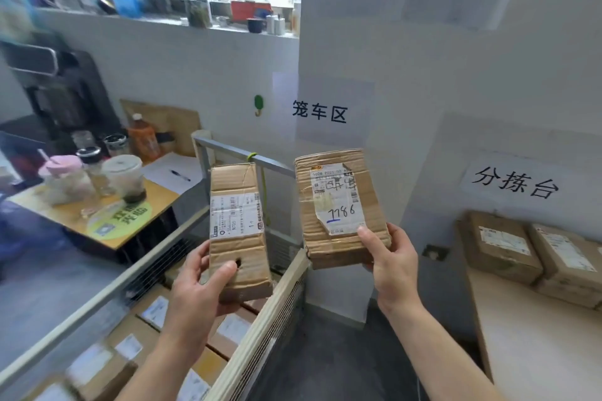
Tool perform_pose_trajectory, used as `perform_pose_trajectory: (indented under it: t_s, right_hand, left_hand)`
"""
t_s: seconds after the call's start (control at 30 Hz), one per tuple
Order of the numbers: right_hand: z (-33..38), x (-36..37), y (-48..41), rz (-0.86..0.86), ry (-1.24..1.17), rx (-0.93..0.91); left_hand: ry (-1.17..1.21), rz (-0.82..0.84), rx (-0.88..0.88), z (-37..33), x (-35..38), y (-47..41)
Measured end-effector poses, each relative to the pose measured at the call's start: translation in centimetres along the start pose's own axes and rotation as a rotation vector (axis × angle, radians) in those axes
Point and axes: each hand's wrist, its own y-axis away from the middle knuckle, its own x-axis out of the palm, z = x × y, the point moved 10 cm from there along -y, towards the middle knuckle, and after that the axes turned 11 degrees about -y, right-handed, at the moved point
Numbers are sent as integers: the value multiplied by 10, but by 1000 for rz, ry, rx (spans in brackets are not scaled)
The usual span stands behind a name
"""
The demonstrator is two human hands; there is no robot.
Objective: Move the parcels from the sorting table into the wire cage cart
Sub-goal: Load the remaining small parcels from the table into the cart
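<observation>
Step in hand, as judged: two parcels are up off the table and headed into the cart. Both hands are loaded, one box each.

Left hand (195,277): grips the near end of a narrow cardboard parcel (239,228). The thumb (224,270) lies flat on the front face, just beside a small punched hole. The other fingers are behind the box and out of sight. The rest of the parcel stands up and away from the fingers, with its label well above the thumb.

Right hand (391,267): grips the near right corner of a wider parcel marked 7786 (338,205). The thumb is on the front at the label's lower edge, and the fingers are wrapped round the back, mostly hidden.

The wire cage cart (270,312) lies below the left fingers, and its cream side rail runs between the two wrists. The parcels already in the cart (153,312) lie flat with labels up, under the left wrist. The right-hand box hangs to the right of that rail. Whether any of it is over the cart cannot be told (depth is unclear).

To do it well:
- The right box probably needs to cross leftward over the rail before it comes down.
- Lower the boxes and do not drop them, since both are creased and one is already punctured.
- An end grip gives poor leverage, so setting one box down at a time would be steadier.
- Lay each flat, label up, in a gap between the boxes already there.

The sorting table (537,352) is well to the right of the right fingers. More brown parcels (501,244) are stacked on it by the wall, so work remains.
</observation>
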Motion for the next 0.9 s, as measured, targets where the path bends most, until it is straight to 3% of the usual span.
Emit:
perform_pose_trajectory:
  t_s: [0.43,0.9]
  right_hand:
    - [12,114,68,151,-98,-1]
    - [-33,194,39,324,-146,127]
  left_hand:
    - [73,-84,65,-14,-111,20]
    - [30,-289,64,-10,-165,6]
